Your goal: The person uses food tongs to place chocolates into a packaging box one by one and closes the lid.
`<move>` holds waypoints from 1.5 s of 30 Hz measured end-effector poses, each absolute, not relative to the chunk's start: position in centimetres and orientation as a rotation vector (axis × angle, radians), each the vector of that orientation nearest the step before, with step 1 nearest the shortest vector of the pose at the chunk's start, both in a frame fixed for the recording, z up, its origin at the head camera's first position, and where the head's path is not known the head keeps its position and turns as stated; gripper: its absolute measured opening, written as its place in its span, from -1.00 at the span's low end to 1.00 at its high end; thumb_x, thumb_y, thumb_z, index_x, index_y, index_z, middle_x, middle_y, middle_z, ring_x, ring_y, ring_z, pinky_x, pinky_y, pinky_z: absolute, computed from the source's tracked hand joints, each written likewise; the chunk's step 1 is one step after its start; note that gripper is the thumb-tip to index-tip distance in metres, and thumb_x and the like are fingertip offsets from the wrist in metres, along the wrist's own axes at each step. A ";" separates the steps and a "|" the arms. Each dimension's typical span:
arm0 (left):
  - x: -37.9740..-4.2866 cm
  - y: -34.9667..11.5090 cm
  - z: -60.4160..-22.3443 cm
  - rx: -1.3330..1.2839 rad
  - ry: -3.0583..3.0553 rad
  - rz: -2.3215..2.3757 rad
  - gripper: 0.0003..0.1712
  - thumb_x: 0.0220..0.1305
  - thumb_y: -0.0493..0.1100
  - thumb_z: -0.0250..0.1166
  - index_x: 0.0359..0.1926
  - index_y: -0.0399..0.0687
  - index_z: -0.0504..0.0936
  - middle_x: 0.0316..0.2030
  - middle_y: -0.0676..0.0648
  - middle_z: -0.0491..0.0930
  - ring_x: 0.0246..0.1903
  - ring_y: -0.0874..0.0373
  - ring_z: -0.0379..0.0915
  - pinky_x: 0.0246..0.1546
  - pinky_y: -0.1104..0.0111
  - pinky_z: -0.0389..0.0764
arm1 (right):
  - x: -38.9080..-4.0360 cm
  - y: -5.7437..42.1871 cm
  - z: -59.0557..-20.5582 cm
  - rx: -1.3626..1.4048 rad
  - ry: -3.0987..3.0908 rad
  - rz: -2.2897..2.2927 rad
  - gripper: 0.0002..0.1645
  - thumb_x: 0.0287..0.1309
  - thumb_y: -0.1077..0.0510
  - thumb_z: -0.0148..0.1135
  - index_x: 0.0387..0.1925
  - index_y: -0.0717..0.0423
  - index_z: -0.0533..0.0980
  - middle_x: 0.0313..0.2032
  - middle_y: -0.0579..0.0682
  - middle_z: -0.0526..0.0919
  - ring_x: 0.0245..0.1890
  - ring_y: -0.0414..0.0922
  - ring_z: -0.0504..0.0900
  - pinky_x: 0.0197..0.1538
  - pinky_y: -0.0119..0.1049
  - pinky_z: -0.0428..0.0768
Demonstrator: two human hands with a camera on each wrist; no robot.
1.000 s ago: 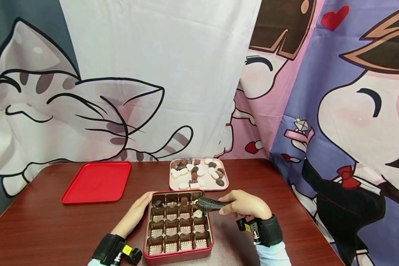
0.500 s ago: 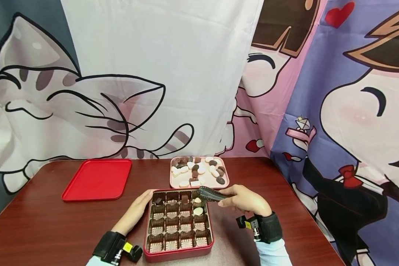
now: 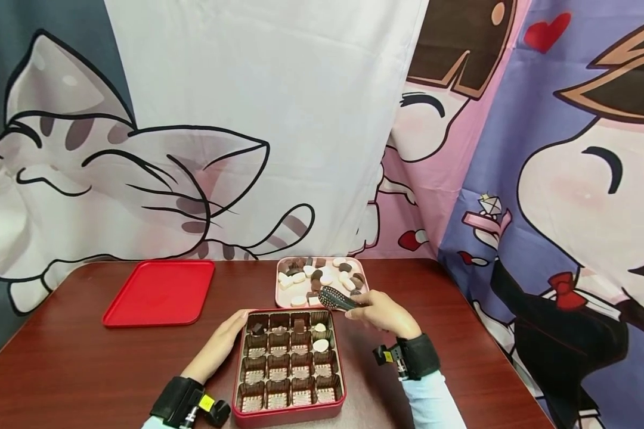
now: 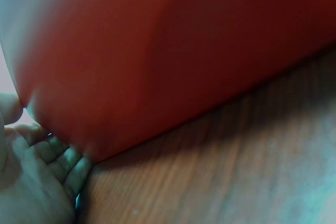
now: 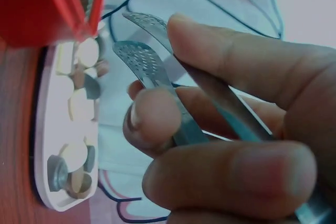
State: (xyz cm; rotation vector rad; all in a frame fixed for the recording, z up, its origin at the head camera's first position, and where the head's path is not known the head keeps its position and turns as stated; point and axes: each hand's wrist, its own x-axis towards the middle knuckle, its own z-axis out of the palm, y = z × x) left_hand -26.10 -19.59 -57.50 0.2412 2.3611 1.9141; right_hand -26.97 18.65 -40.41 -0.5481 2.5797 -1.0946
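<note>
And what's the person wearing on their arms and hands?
The left hand and right hand are bare. Each wrist has a wide black band carrying a small black device with a yellow patch and a silvery part. Behind the bands are pale blue sleeves.

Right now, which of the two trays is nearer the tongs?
The pink tray; the tongs overlap it in the head view. The red tray lies well left.

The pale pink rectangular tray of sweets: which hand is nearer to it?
The right hand, holding dark metal tongs by the near right corner of the tray. The left hand is farther, at the far left corner of the red compartmented box.
</note>
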 end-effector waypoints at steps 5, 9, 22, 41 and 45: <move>-25.8 -19.7 -57.5 0.284 2.392 1.909 -0.21 0.81 0.22 -0.06 0.62 -0.37 0.33 0.58 -0.39 0.31 0.61 -0.29 0.05 0.50 0.35 0.23 | -32.3 18.3 -44.4 -0.617 2.602 -0.992 -0.45 0.44 0.02 0.43 0.29 0.26 0.69 -0.67 -0.07 0.50 -0.71 -0.19 0.36 -0.60 -0.32 0.30; -26.1 -19.8 -57.8 0.242 2.328 1.955 -0.22 0.80 0.19 -0.01 0.62 -0.37 0.32 0.59 -0.38 0.29 0.62 -0.27 0.03 0.56 0.27 0.17 | -33.5 16.4 -44.1 -0.590 2.592 -0.908 -0.55 0.46 -0.01 0.43 0.18 0.23 0.73 -0.70 -0.10 0.46 -0.76 -0.23 0.27 -0.62 -0.34 0.29; -26.7 -20.1 -58.3 0.308 2.317 1.979 -0.34 0.79 0.24 -0.01 0.51 -0.14 0.54 0.40 -0.20 0.57 0.42 0.10 0.41 0.32 0.52 0.38 | -39.7 12.3 -48.4 -0.574 2.627 -0.493 -0.78 0.35 -0.05 0.49 -0.20 0.01 0.81 -0.66 -0.06 0.58 -0.73 -0.14 0.49 -0.57 -0.22 0.54; -26.8 -20.1 -58.2 0.319 2.352 1.963 -0.29 0.80 0.22 -0.03 0.53 -0.24 0.50 0.44 -0.26 0.52 0.48 -0.06 0.31 0.33 0.54 0.32 | -39.0 10.1 -47.2 -0.655 2.763 -0.248 -0.80 0.26 0.04 0.51 -0.45 -0.06 0.66 -0.40 -0.08 0.65 -0.43 -0.11 0.57 -0.23 -0.12 0.55; -26.7 -20.1 -58.1 0.292 2.360 1.955 -0.31 0.80 0.22 -0.03 0.51 -0.23 0.52 0.42 -0.25 0.54 0.48 -0.08 0.32 0.33 0.52 0.34 | -36.1 9.8 -43.8 -0.612 2.720 -0.332 -0.88 0.30 0.15 0.53 -0.35 0.08 0.75 -0.41 0.01 0.67 -0.43 -0.04 0.58 -0.19 -0.11 0.59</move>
